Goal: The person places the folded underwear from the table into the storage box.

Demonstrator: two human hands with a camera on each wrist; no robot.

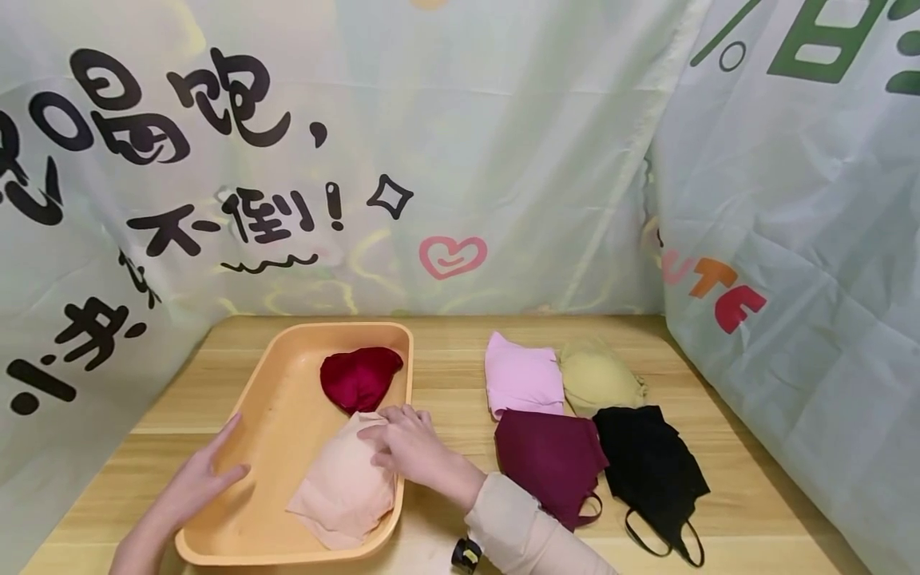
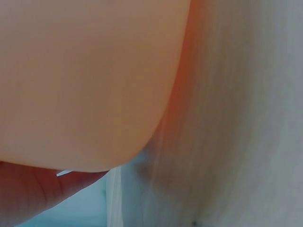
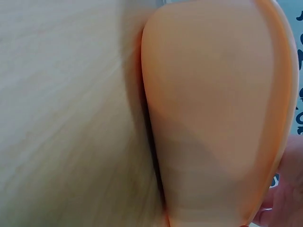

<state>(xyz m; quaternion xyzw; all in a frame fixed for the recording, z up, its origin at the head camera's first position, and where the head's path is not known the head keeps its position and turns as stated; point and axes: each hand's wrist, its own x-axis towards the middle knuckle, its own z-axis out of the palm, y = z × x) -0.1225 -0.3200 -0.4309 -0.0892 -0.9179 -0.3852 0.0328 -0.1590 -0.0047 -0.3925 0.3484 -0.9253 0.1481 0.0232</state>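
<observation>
At the lower left of the frame, the left hand lies at the left rim of the orange tray, thumb spread well away from the finger and no cloth in its grip. To the right of it, the pale pink bra lies in the tray's lower right part, its long axis slanting from lower left to upper right, below the dark red bra. The right hand, the nearer one, touches the pink bra's upper right end with bent fingers, though whether its grip pinches the fabric I cannot tell.
</observation>
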